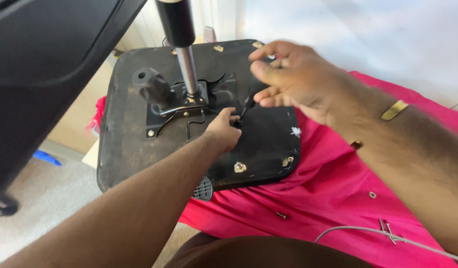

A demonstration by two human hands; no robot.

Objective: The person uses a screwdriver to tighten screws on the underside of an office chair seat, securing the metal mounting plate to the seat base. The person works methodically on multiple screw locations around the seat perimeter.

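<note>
Seen here: 2 hands, left and right. 1 black seat base. 1 shiny pole. 1 black knob. 1 pink cloth. 1 white cable. 3 loose screws. 1 washer.

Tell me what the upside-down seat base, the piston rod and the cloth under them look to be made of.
Seat base: seemingly matte black fabric or vinyl over a rigid panel; dull, scuffed, dusty surface.
Piston rod: polished metal, likely chromed steel; bright reflective shaft below a glossy black cylinder.
Cloth: woven pink fabric; soft folds, slight sheen.
</note>
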